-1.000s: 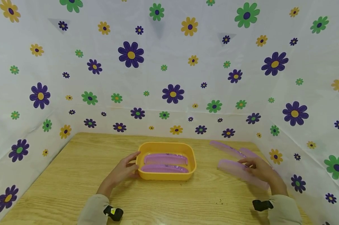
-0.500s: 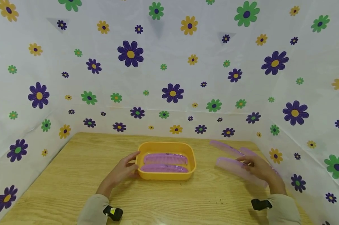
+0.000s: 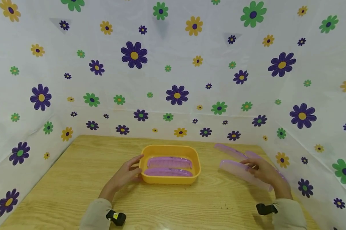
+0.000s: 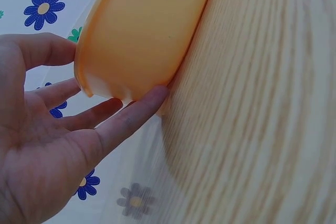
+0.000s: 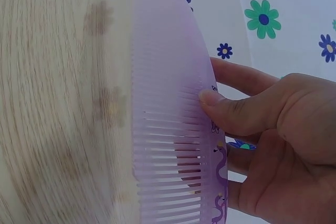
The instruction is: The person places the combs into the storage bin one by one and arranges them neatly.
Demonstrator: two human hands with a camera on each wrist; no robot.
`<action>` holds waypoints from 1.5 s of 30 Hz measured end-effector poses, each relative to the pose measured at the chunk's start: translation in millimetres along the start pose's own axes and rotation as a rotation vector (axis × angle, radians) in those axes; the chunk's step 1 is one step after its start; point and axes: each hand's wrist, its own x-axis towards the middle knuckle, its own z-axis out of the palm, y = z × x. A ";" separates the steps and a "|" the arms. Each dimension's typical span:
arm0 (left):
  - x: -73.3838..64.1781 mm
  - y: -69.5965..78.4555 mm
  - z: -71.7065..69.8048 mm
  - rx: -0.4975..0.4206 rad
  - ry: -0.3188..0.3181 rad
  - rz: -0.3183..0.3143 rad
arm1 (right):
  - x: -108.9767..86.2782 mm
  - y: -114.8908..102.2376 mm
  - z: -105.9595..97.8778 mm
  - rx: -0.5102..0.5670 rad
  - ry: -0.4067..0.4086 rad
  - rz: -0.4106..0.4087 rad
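Note:
In the head view a yellow plastic box (image 3: 170, 180) stands mid-table, with a purple comb (image 3: 169, 162) lying toward its back and another comb (image 3: 167, 173) nearer its front. My left hand (image 3: 124, 174) touches the box's left end, its fairly straight fingers spread on the outer wall and rim; the left wrist view shows the fingertips there. On the right, my right hand (image 3: 265, 172) pinches a translucent purple comb (image 5: 173, 93) by its printed spine, teeth toward the table. Two more combs, a far one (image 3: 229, 150) and one partly hidden by that hand (image 3: 252, 154), lie behind it.
The wood-grain table (image 3: 75, 185) is bordered by a white flower-print sheet (image 3: 167, 80) at the back and both sides. Small dark specks (image 3: 226, 207) show on the tabletop at front right.
The comb in my right hand has shifted slightly left and away from me, and its near end has risen a little. My left hand and the box stay as they were.

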 end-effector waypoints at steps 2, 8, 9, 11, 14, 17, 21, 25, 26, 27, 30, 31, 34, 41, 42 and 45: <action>-0.1 0.2 -0.1 0.004 -0.003 0.006 | 0.3 -1.9 -0.6 0.002 -0.003 0.007; 0.0 0.9 0.2 0.006 0.000 0.004 | 5.6 -7.6 -1.0 -0.020 0.005 -0.011; 0.2 0.8 0.2 0.008 0.000 0.003 | 6.8 -8.7 -0.7 -0.020 0.009 -0.017; 0.5 0.6 0.3 0.011 0.001 0.003 | 9.0 -10.7 0.2 -0.015 0.016 -0.025; 0.8 0.2 0.4 0.018 0.004 0.001 | 12.2 -13.5 1.5 -0.003 0.035 -0.043; 0.7 0.0 0.7 0.020 0.004 0.002 | 14.7 -16.2 2.2 0.008 0.044 -0.070; 0.4 0.1 0.8 0.016 0.002 0.006 | 18.2 -20.1 2.0 0.016 0.042 -0.099; 0.3 0.4 0.8 0.018 0.001 0.005 | 22.4 -25.1 0.4 0.020 0.035 -0.096; 0.3 0.6 0.8 0.018 0.001 0.005 | 23.4 -26.5 -0.3 0.019 0.034 -0.095; 0.3 0.7 0.8 0.018 0.001 0.004 | 24.4 -28.1 -0.9 0.016 0.034 -0.093; 0.6 1.0 0.8 0.015 0.001 0.004 | 27.1 -33.1 -2.9 0.011 0.038 -0.103; 0.7 1.1 0.7 0.014 0.001 0.004 | 28.0 -34.7 -3.5 0.005 0.040 -0.108; 1.0 1.1 0.6 0.011 -0.004 0.007 | 30.1 -39.0 -4.5 -0.014 0.044 -0.113; 0.8 0.4 0.2 0.021 -0.003 0.014 | 34.8 -44.2 -2.9 -0.022 0.023 -0.081; 0.6 0.2 0.1 0.026 -0.002 0.015 | 35.7 -44.7 -2.4 -0.021 0.019 -0.078; -0.2 0.1 0.5 0.031 0.001 0.016 | 38.4 -46.1 -0.6 -0.020 0.006 -0.080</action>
